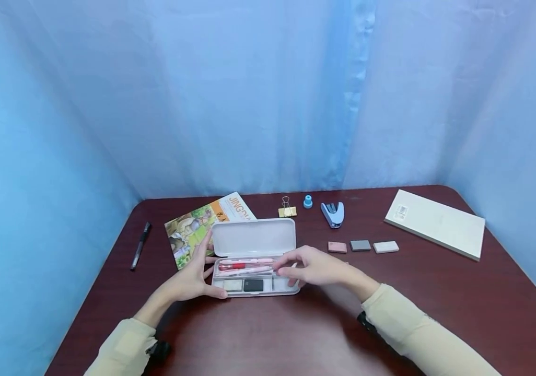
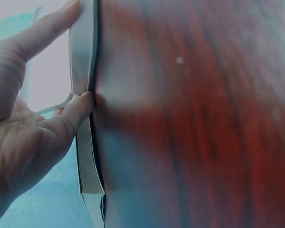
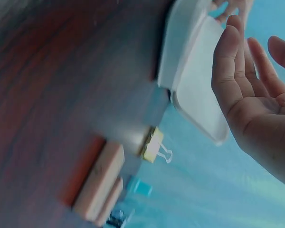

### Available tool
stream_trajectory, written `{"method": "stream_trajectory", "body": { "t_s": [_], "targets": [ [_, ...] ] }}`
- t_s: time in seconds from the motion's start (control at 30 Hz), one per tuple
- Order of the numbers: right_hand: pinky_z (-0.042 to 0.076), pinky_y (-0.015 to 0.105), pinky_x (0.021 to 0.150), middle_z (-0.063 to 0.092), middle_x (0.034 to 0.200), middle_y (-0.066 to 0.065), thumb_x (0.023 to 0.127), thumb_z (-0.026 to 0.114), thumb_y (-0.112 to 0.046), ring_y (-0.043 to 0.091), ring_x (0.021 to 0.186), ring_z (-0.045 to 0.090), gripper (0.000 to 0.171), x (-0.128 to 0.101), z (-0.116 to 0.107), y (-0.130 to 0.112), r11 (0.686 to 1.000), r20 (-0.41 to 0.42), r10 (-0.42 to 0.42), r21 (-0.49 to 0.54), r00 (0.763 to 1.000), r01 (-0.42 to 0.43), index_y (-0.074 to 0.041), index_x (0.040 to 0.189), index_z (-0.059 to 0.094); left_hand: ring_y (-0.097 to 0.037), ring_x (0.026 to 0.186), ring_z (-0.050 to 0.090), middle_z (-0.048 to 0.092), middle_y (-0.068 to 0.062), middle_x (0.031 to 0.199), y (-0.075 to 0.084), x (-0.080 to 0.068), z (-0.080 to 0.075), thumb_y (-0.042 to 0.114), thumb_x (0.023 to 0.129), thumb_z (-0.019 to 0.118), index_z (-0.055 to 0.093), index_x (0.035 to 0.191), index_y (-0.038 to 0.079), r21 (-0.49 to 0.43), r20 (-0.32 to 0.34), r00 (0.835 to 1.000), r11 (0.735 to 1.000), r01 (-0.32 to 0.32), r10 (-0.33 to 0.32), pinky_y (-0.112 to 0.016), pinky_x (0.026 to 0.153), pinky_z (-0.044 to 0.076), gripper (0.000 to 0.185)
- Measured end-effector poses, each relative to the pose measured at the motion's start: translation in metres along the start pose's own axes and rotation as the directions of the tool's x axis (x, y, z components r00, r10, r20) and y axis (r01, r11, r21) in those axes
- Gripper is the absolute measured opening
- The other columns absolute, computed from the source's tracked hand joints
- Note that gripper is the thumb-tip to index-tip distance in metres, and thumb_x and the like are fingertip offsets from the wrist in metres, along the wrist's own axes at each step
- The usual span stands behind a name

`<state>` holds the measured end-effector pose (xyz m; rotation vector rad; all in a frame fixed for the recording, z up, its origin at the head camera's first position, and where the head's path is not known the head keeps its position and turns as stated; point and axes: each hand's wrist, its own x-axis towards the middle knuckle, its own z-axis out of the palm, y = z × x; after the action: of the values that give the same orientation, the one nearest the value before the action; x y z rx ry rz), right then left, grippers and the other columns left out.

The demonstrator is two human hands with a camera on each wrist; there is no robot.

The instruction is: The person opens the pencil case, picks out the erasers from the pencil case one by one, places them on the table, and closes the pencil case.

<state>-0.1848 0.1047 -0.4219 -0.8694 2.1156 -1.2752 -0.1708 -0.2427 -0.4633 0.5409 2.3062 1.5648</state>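
A white pencil case [image 1: 254, 256] lies open in the middle of the dark red table, its lid [image 1: 254, 236] tilted up at the back. Inside lie pink and red pens [image 1: 244, 265] and, in the front compartments, a pale eraser [image 1: 233, 285] and a black eraser [image 1: 253, 285]. My left hand [image 1: 197, 274] rests against the case's left end [image 2: 83, 71], fingers straight, thumb at the front corner. My right hand [image 1: 307, 266] hovers over the case's right part with relaxed fingers and holds nothing; the right wrist view shows its open palm [image 3: 256, 109] beside the case [image 3: 190, 66].
Right of the case lie a pink [image 1: 337, 247], a grey [image 1: 360, 245] and a pale eraser [image 1: 385, 247]. Behind are a gold binder clip [image 1: 287, 209], a small blue piece [image 1: 307, 201] and a blue stapler [image 1: 333, 213]. A booklet [image 1: 197, 227], a black pen [image 1: 140, 245] and a cream notepad [image 1: 434, 223] lie around.
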Motion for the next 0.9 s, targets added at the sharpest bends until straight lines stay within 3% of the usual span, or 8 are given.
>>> {"method": "stream_trajectory", "body": {
  "t_s": [0.13,0.27,0.47,0.67,0.9],
  "targets": [
    [0.061,0.035,0.065,0.073,0.105,0.009,0.103,0.062,-0.021,0.02,0.077,0.072,0.029,0.01,0.011,0.004,0.999,0.007,0.006,-0.05,1.0,-0.006,-0.003,0.125,0.071,-0.041,0.139,0.037,0.013,-0.016,0.152,0.0,0.002,0.002,0.011,0.071,0.095,-0.015,0.161,0.037,0.008,0.011,1.0,1.0,0.002,-0.002,-0.054,0.112,0.037,0.144],
    [0.053,0.025,0.057,0.073,0.085,0.005,0.103,0.061,-0.022,0.015,0.07,0.068,0.029,0.022,0.021,0.004,0.994,0.024,-0.002,-0.109,1.0,0.005,-0.003,0.123,0.071,-0.044,0.137,0.038,0.015,-0.018,0.151,0.0,0.0,0.0,0.012,0.07,0.095,-0.015,0.161,0.035,0.026,-0.011,1.0,1.0,-0.006,0.006,-0.057,0.11,0.038,0.145],
    [0.048,0.022,0.055,0.069,0.07,0.0,0.102,0.062,-0.018,0.007,0.058,0.06,0.027,0.027,0.026,0.003,0.981,0.027,0.01,-0.192,1.0,-0.004,-0.003,0.122,0.072,-0.04,0.138,0.038,0.014,-0.015,0.152,-0.002,0.003,0.004,0.012,0.068,0.097,-0.016,0.161,0.037,0.01,0.001,1.0,1.0,0.007,-0.007,-0.053,0.111,0.038,0.148],
    [0.047,0.022,0.059,0.066,0.066,-0.001,0.102,0.063,-0.018,0.004,0.055,0.055,0.028,0.029,0.028,0.002,0.972,0.022,0.011,-0.236,1.0,-0.005,-0.004,0.124,0.072,-0.042,0.138,0.038,0.015,-0.017,0.151,-0.001,0.005,0.004,0.011,0.069,0.096,-0.014,0.161,0.036,0.005,0.005,1.0,1.0,-0.007,0.007,-0.054,0.111,0.038,0.146],
    [0.049,0.023,0.068,0.073,0.103,-0.003,0.101,0.065,-0.02,0.004,0.075,0.055,0.027,0.035,0.031,0.003,0.956,0.022,-0.036,-0.291,0.999,0.041,-0.006,0.122,0.074,-0.043,0.138,0.038,0.014,-0.017,0.152,-0.001,0.003,0.002,0.012,0.07,0.095,-0.013,0.161,0.038,0.015,-0.004,1.0,1.0,0.0,0.0,-0.054,0.111,0.038,0.143]
  ]
}}
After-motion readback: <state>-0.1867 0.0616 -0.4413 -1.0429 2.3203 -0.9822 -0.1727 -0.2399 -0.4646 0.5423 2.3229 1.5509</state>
